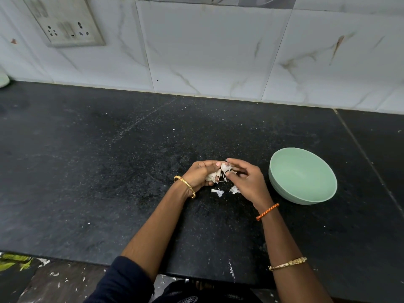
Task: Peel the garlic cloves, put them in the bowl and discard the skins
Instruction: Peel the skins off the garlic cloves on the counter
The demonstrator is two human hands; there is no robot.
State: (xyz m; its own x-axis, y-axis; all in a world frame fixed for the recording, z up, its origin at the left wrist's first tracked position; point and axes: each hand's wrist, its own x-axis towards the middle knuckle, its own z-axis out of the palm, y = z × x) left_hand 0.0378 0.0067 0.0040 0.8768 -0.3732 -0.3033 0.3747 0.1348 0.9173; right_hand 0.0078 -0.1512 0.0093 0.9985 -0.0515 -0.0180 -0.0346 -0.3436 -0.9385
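Note:
My left hand grips a white garlic bulb just above the black counter, fingers curled round it. My right hand meets it from the right, with its fingertips pinching the papery skin at the bulb's top. Two loose skin pieces lie on the counter below the hands, one toward the left and another partly under my right hand. A pale green bowl stands to the right of my right hand, and nothing shows inside it.
The black stone counter runs back to a white tiled wall with a socket plate at upper left. A pale object pokes in at the far left edge. The counter's front edge lies near my body, with littered floor below.

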